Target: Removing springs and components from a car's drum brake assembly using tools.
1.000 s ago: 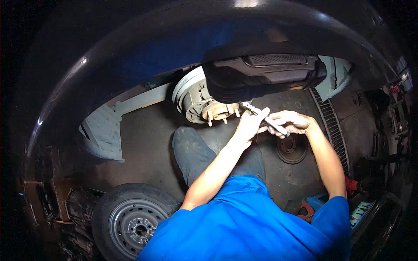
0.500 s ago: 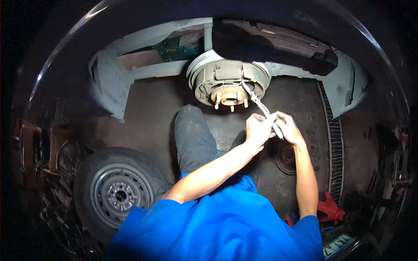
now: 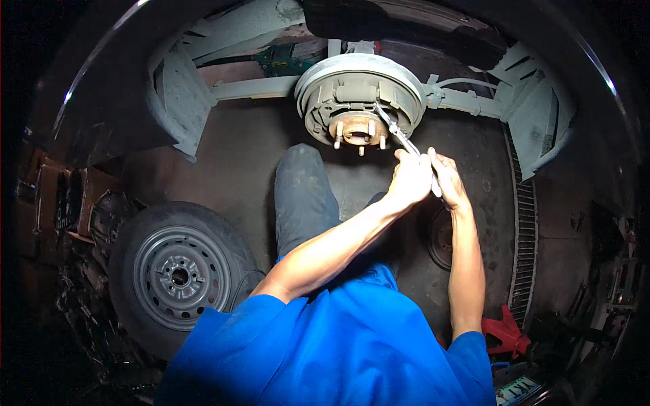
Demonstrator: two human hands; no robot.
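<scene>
The scene is viewed from a single head-worn fisheye camera, aimed downward and forward over the wearer's blue-shirted chest. The brake assembly (image 3: 359, 108) is seen far at centre, close by; straight edges are bent toward the rim.

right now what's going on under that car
A person in a blue shirt sits on the floor facing an exposed brake assembly with its wheel off. The left hand and the right hand are both closed on a long metal tool, whose tip reaches into the brake parts just right of the rusty hub. A removed wheel lies on the floor to the person's left.
</scene>
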